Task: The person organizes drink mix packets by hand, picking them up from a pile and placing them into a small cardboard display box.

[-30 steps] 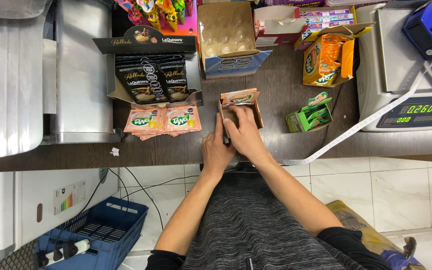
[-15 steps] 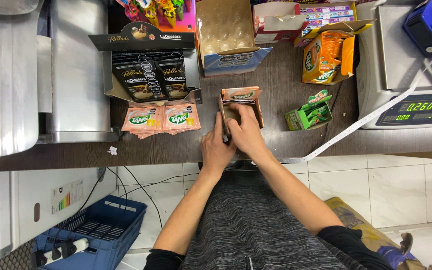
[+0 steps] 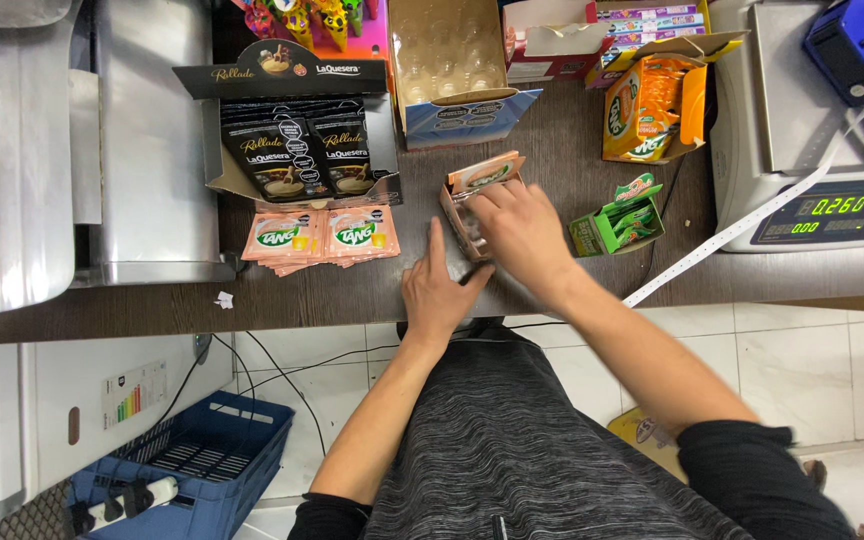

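Observation:
A small salmon-coloured cardboard display box point(image 3: 464, 192) stands open on the dark wooden counter point(image 3: 352, 295), its flap up. My right hand point(image 3: 520, 235) lies over the box with fingers reaching into it; whether it grips anything inside I cannot tell. My left hand point(image 3: 439, 288) rests flat on the counter just left of the box, index finger stretched along its side. Two fanned stacks of peach drink-powder sachets point(image 3: 320, 238) lie to the left of my hands.
A black display carton of dark sachets point(image 3: 297, 150) stands behind the peach stacks. A small green box point(image 3: 617, 222), an orange carton point(image 3: 652, 108), an empty cardboard box point(image 3: 452, 70) and a weighing scale point(image 3: 822, 150) sit around. Left stands a steel machine point(image 3: 142, 140); a blue crate point(image 3: 197, 470) is below.
My hands have moved apart: the left has dropped flat onto the counter beside the box, while the right has shifted onto and into the box.

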